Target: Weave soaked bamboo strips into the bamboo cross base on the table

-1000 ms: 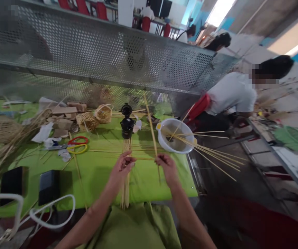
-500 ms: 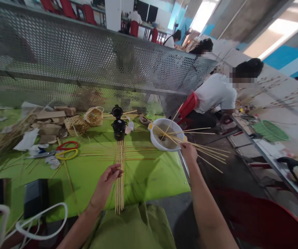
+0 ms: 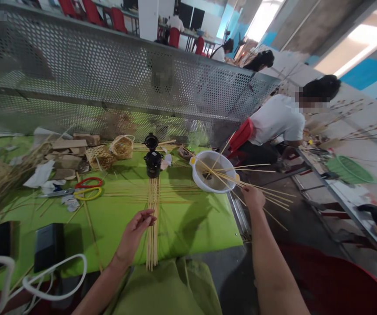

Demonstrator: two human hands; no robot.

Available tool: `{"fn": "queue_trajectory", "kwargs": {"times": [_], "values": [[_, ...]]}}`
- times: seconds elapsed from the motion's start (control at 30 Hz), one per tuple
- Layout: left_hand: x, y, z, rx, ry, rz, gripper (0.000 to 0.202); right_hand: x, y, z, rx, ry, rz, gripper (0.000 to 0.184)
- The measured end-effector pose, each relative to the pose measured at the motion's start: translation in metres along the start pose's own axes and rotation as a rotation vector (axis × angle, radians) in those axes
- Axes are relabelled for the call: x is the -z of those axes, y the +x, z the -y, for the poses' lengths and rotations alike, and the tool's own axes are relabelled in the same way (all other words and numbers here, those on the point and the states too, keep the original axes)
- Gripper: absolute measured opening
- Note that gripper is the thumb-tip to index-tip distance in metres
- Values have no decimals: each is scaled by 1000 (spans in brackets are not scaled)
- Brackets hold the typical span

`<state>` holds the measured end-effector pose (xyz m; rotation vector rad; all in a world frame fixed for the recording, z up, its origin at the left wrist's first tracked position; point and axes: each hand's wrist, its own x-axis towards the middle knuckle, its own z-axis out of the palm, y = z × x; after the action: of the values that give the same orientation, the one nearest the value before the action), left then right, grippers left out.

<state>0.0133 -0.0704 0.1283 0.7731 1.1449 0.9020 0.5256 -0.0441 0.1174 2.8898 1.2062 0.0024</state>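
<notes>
1. Basin [image 3: 204, 186] first, since that's where the right hand is: it's whitish with yellow tabs, parked at the right end of the green surface [image 3: 195, 236]. A bunch of loose strips [image 3: 231, 177] rests in it, most of them poking out past the rim on the right, beyond the table edge.
2. Right hand [image 3: 253, 196] is just outside the rim, fingers clamped together on the loose strips. Can't make out how many are in the pinch.
3. Left hand [image 3: 140, 222] is at the near half of the lengthwise strips [image 3: 155, 236], fingers loosely bent with the tips over them. Honestly can't tell if the fingertips meet or touch a strip.
4. Those lengthwise strips lie side by side, running away from the person, with some thin crosswise strips [image 3: 175, 202] crossing them around the middle.
5. At their far end stands a little black pot [image 3: 153, 164] with its lid tipped open. Can't see whether it sits right on the strip ends.
6. Over to the left: scissors [image 3: 68, 192] with one red and one yellow handle, two small woven baskets [image 3: 122, 147] behind them, and a dark box [image 3: 49, 251] closer to the person.
</notes>
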Motion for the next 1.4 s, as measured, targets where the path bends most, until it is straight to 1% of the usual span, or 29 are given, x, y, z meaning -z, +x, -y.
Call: {"fn": "queue_trajectory", "kwargs": {"times": [0.2,0.33,0.43,0.57,0.67,0.83,1.0,1.07,1.13,1.2,1.27,1.33,1.4], "values": [[-3,1,-2,11,3,-15,48,26,0,-20,16,-7,22,29],[-4,2,0,15,17,-7,47,41,-10,-33,2,-52,43,27],[-1,4,5,17,35,4,45,52,-19,-36,-13,-37,65,29],[0,6,10,50,56,18,45,69,-24,-30,-7,-69,93,31],[-2,7,10,56,45,18,46,85,-21,-25,13,-150,61,28],[-3,8,8,53,44,9,46,115,-9,-20,89,-263,-5,26],[-4,7,2,39,46,-1,47,145,-8,-11,151,-270,11,21],[-6,7,-1,28,42,-4,47,157,-14,-7,188,-263,-25,20],[-7,6,-4,16,23,-11,47,171,-20,-4,237,-251,-93,19],[-8,5,-5,14,1,-15,47,183,-27,0,273,-220,-143,19],[-7,5,-4,22,-5,-11,47,192,-35,6,305,-120,-146,19],[-7,7,-2,26,2,0,47,191,-45,16,358,97,-105,22],[-7,10,-2,25,12,13,47,179,-58,33,429,399,-20,27]]}}
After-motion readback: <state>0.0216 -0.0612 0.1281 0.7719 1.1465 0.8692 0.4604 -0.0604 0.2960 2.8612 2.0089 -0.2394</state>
